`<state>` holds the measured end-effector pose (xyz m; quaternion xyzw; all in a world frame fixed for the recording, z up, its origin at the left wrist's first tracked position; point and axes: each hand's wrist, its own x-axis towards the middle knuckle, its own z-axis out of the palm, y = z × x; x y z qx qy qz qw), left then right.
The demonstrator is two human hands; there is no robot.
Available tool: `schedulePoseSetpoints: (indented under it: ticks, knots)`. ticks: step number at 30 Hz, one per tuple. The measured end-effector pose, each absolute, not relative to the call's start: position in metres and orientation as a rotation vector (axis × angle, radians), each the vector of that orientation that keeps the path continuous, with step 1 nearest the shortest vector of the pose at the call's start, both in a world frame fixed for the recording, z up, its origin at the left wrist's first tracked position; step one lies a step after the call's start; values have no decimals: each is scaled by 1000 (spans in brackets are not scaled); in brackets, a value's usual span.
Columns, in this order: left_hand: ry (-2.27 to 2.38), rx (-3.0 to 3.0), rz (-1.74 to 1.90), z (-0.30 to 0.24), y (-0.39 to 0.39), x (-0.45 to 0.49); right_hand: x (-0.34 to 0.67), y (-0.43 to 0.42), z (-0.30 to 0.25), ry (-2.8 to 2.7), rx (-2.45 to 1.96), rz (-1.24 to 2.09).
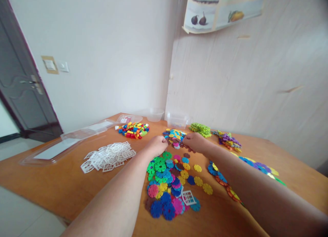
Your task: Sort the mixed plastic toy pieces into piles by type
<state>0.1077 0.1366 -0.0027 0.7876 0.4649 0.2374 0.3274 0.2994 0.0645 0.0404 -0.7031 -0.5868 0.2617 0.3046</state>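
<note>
My left hand and my right hand reach out to the far middle of the table, one on each side of a heap of small snowflake discs in blue, yellow and brown. Both hands have curled, closed fingers. Brown discs show between the fingertips, but I cannot make out whether either hand grips one. Nearer to me, between my forearms, lies a loose spread of larger notched snowflake discs in green, blue, yellow, pink and brown. A white plastic window piece rests on the near discs.
White window pieces lie piled at left, with colourful building blocks behind. Clear lids and clear tubs line the back. Green pieces, purple pieces and a linked disc chain are at right on the wooden table.
</note>
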Motion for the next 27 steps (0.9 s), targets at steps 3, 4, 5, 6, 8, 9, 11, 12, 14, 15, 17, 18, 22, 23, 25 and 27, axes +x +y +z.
schedulePoseSetpoints:
  ticks: [3, 4, 5, 6, 8, 9, 11, 12, 14, 15, 17, 18, 22, 23, 25, 27]
  knots:
    - [1213, 2047, 616, -3, 136, 108, 304, 71, 38, -1370, -1779, 747]
    - [1214, 2042, 613, -3, 136, 108, 305, 71, 36, -1364, -1766, 745]
    - [1219, 2038, 612, -3, 136, 108, 305, 70, 35, -1364, -1765, 747]
    - [1224, 2035, 613, -3, 136, 108, 304, 67, 34, -1390, -1770, 757]
    - [1227, 2032, 625, -3, 136, 108, 302, 58, 33, -1540, -1767, 799]
    - [1224, 2028, 636, -3, 135, 107, 301, 53, 32, -1658, -1749, 819]
    - [1215, 2017, 670, -3, 135, 107, 297, 43, 33, -1911, -1701, 825]
    - [1210, 2009, 688, -3, 135, 107, 295, 40, 33, -2008, -1688, 804]
    - [1205, 1997, 716, -3, 135, 107, 291, 35, 35, -2137, -1704, 746]
    - [1203, 1992, 723, -4, 135, 106, 290, 34, 35, -2174, -1725, 722]
    - [1199, 1980, 724, -4, 135, 106, 287, 33, 36, -2216, -1768, 690]
    - [1195, 1972, 723, -4, 135, 106, 286, 34, 35, -2225, -1793, 679]
    - [1180, 1911, 716, -2, 132, 106, 285, 36, 31, -2244, -1846, 599]
    - [1173, 1889, 720, -1, 131, 106, 285, 37, 31, -2250, -1840, 576]
    - [1151, 1838, 752, 2, 130, 105, 286, 39, 31, -2253, -1817, 541]
    - [1115, 1773, 824, 7, 130, 102, 284, 43, 34, -2219, -1780, 537]
